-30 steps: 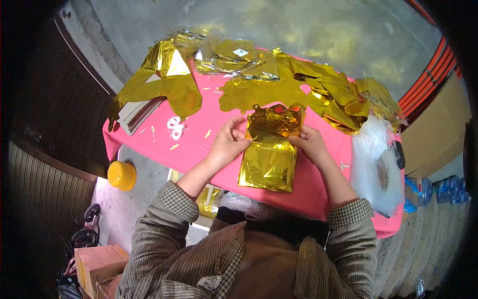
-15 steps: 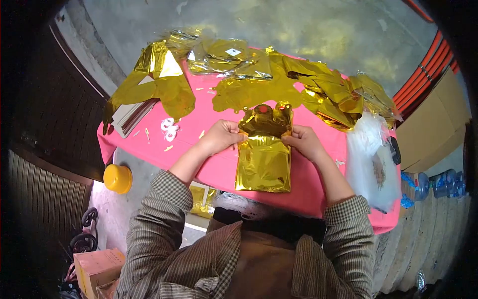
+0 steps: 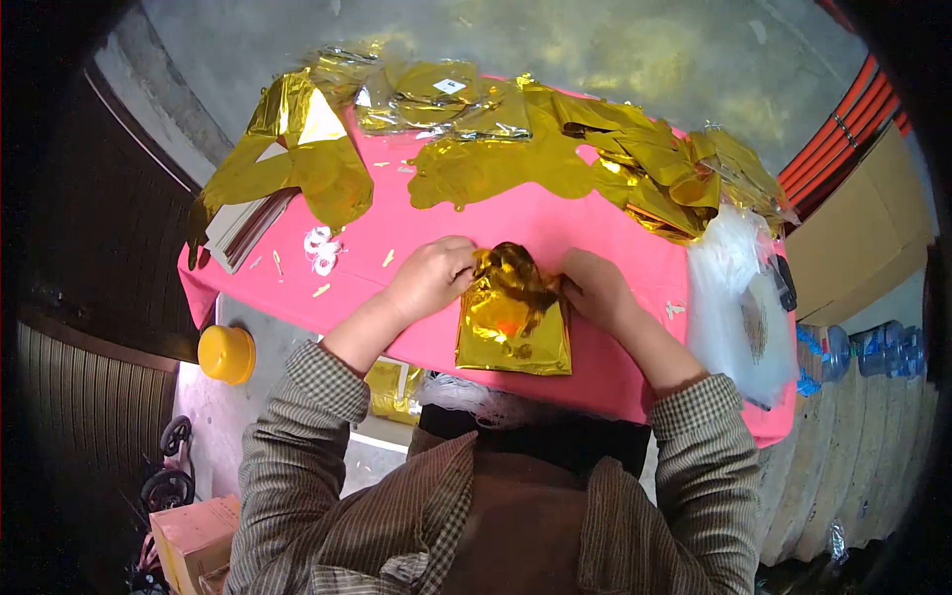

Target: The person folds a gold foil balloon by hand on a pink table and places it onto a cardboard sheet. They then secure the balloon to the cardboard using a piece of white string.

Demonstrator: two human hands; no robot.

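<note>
A shiny gold foil balloon (image 3: 514,332), flat and folded into a rough rectangle, lies near the front edge of the pink-covered table (image 3: 625,372). My left hand (image 3: 433,280) pinches its upper left side, fingers curled. At the upper right side, my right hand (image 3: 593,286) is closed on the foil too, its fingertips partly hidden. Between the hands the top end of the foil is crumpled and bent over. Farther back, more flat gold foil balloons (image 3: 496,171) are spread across the table.
Clear-wrapped gold packets (image 3: 446,99) lie at the back. Left are a card stack (image 3: 238,233) and white ribbon rolls (image 3: 321,251). Clear plastic bags (image 3: 734,307) cover the right end. A yellow tub (image 3: 226,354) stands on the floor, a cardboard box (image 3: 858,233) beyond the right edge.
The upper part of the foil, upright between my hands before, is now folded down toward me, making the piece shorter. Both hands stay at its sides.
</note>
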